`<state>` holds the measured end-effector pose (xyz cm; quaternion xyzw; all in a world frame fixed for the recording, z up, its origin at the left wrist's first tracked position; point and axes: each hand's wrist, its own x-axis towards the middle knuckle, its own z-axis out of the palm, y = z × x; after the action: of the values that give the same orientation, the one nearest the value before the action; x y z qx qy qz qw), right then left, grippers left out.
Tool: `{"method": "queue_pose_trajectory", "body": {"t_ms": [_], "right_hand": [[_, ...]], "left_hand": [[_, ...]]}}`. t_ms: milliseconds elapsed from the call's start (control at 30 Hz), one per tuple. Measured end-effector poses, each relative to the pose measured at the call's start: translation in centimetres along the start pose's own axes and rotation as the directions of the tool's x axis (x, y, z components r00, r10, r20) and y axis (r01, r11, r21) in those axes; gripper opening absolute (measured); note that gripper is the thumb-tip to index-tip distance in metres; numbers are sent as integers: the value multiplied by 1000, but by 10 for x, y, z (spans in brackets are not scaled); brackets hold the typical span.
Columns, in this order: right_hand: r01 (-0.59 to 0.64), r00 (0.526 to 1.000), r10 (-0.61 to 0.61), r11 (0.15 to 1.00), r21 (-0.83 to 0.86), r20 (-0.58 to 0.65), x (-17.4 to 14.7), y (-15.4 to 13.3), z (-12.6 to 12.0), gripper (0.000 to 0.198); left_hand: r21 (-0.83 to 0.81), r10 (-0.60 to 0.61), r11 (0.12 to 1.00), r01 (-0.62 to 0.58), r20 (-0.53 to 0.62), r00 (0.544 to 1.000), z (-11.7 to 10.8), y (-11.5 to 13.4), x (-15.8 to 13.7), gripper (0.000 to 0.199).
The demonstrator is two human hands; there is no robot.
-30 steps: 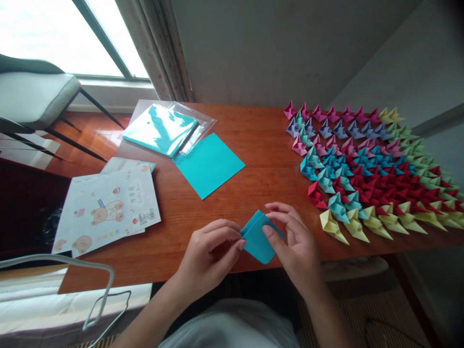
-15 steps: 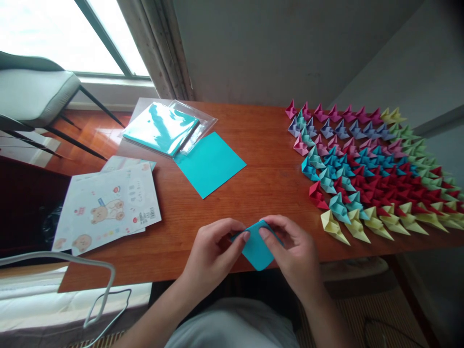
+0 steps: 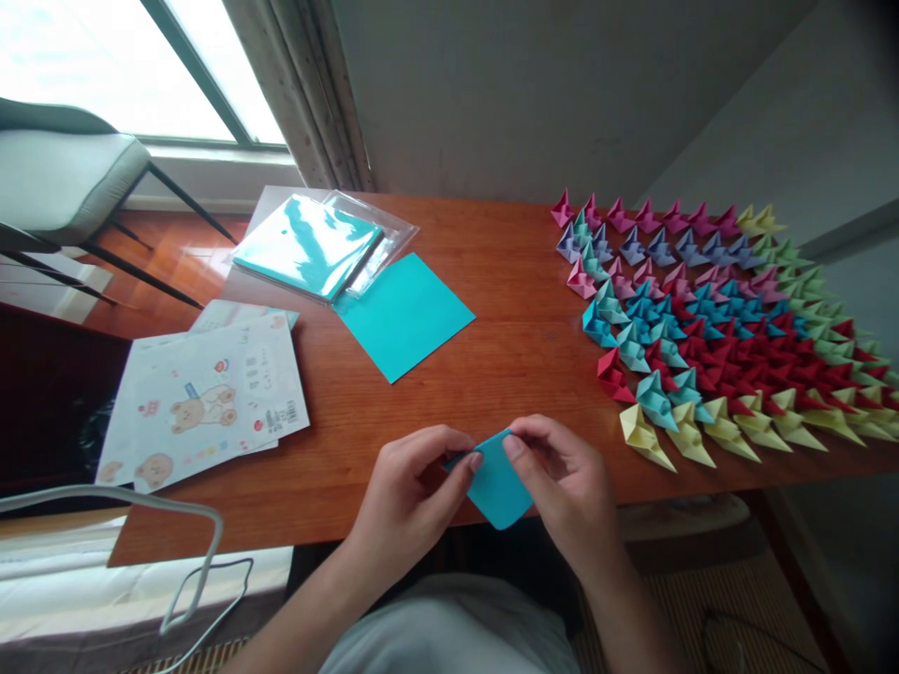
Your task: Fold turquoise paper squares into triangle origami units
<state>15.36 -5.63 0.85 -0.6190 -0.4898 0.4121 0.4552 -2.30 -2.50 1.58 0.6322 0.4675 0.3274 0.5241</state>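
A small folded piece of turquoise paper [image 3: 500, 487] is held up at the table's front edge, with one corner pointing down toward my lap. My left hand [image 3: 421, 487] pinches its left corner between thumb and fingers. On the other side, my right hand [image 3: 562, 487] grips the upper right part, its thumb lying on the near face. The fingers behind the paper are partly hidden. Beyond my hands a flat square turquoise sheet [image 3: 407, 318] lies on the wooden table [image 3: 506, 356].
Rows of colourful folded paper pieces [image 3: 702, 318] cover the table's right side. A plastic-wrapped paper pack [image 3: 309, 245] lies at the back left, bear-printed sheets [image 3: 211, 402] at the left edge. A white cable [image 3: 203, 524] loops at lower left; a chair [image 3: 70, 178] stands beyond.
The folded paper has tilted slightly, its lower corner a little further down. Both hands keep their pinch in nearly the same place. The view has shifted slightly.
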Motion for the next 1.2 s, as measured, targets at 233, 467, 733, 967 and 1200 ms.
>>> {"method": "queue_pose_trajectory", "body": {"t_ms": [233, 467, 733, 967, 1200], "right_hand": [[-129, 987, 123, 990, 62, 106, 3, -8, -5, 18], [-105, 981, 102, 994, 5, 163, 6, -12, -11, 19], [28, 989, -31, 999, 25, 145, 9, -12, -16, 14], [236, 969, -234, 972, 6, -83, 4, -5, -13, 9], [332, 936, -331, 943, -12, -122, 2, -2, -14, 11]], "left_hand": [[66, 71, 995, -74, 42, 997, -1, 3, 0, 14], [97, 70, 992, -76, 62, 996, -4, 4, 1, 14], [-48, -21, 999, 21, 1, 1000, 0, 3, 1, 13], [-415, -247, 886, 206, -47, 968, 5, -2, 3, 20], [-550, -319, 806, 219, -91, 944, 6, 4, 4, 17]]}}
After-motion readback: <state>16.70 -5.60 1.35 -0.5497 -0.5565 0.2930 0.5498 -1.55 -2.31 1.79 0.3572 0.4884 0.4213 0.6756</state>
